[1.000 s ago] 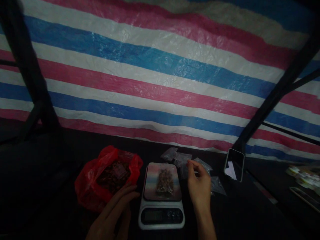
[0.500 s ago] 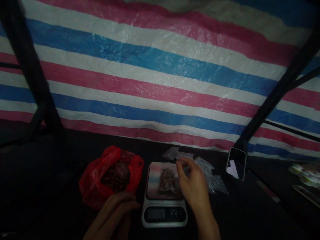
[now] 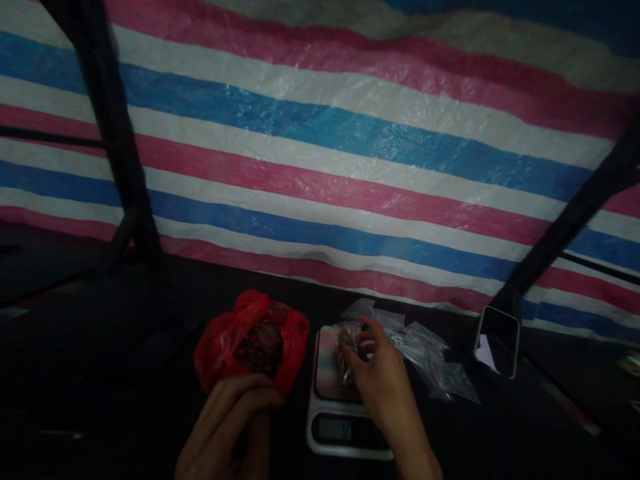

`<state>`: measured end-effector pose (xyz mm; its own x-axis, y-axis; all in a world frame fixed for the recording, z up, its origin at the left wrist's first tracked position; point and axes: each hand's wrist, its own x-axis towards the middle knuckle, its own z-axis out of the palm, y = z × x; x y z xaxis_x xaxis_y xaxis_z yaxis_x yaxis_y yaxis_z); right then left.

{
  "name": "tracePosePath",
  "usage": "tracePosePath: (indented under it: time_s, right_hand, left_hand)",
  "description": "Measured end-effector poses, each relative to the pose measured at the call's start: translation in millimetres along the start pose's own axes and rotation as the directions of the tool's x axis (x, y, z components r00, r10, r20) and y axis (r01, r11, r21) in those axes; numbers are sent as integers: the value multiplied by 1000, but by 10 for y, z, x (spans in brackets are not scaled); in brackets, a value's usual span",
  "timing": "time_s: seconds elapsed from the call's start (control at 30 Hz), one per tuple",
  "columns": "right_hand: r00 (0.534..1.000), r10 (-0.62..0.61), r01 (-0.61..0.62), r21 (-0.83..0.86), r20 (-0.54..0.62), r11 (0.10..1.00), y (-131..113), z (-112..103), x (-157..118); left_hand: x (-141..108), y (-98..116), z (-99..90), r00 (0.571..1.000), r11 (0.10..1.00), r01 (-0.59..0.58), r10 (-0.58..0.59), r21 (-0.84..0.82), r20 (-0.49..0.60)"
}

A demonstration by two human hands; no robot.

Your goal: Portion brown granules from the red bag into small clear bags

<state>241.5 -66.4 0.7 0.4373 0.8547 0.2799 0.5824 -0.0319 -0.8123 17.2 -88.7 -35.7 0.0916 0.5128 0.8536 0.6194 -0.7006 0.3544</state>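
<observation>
A small clear bag of brown pieces [image 3: 346,360] is on the plate of a white kitchen scale [image 3: 327,380]. My right hand [image 3: 376,363] has its thumb and fingers around the right side of this bag. Beside the scale sits a red plastic bag [image 3: 215,347], its top open on a heap of brown pieces [image 3: 260,348] with a small packet on them. My left hand [image 3: 235,413] is at the near edge of the red bag, its fingers bent and close together; their tips are partly hidden, and whether they hold anything is unclear.
Several flat clear bags [image 3: 425,350] lie right of and behind the scale. A phone [image 3: 497,342] leans against a dark post [image 3: 555,230] on the right. Another dark post [image 3: 113,127] stands on the left, before a striped plastic sheet [image 3: 320,167].
The view has turned left, so things appear further right. My right hand has come from the scale's far right edge onto the small bag, which looks more upright and narrower.
</observation>
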Motion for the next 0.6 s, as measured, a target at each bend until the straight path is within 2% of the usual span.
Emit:
tracePosePath:
  time_s: [0.1, 0.17, 0.23, 0.33, 0.4, 0.47, 0.6]
  right_hand:
    - [995, -90, 95, 185, -36, 978, -180, 22, 4]
    - [981, -190, 192, 224, -30, 955, -378, 66, -38]
    - [954, -299, 292, 178, 15, 940, -589, 148, -114]
    - [893, -426, 430, 2, 145, 903, -820, 341, -254]
    - [867, -442, 474, -105, 228, 874, -880, 493, -332]
    - [864, -422, 474, -164, 275, 865, -878, 637, -378]
    - [856, -390, 456, -139, 339, 879, -787, 835, -369]
  left_hand:
    - [28, -72, -46, 994, 994, 68, -60, 82, -96]
    - [14, -136, -68, 987, 986, 120, -106, 115, -117]
    - [-17, -203, -86, 985, 980, 146, -131, 136, -115]
    - [-67, -294, -104, 989, 976, 130, -113, 177, -99]
    - [-90, -337, -115, 993, 971, 101, -84, 216, -88]
    - [-100, -357, -129, 995, 969, 84, -68, 232, -76]
    - [-103, -364, -173, 996, 983, 88, -84, 161, -32]
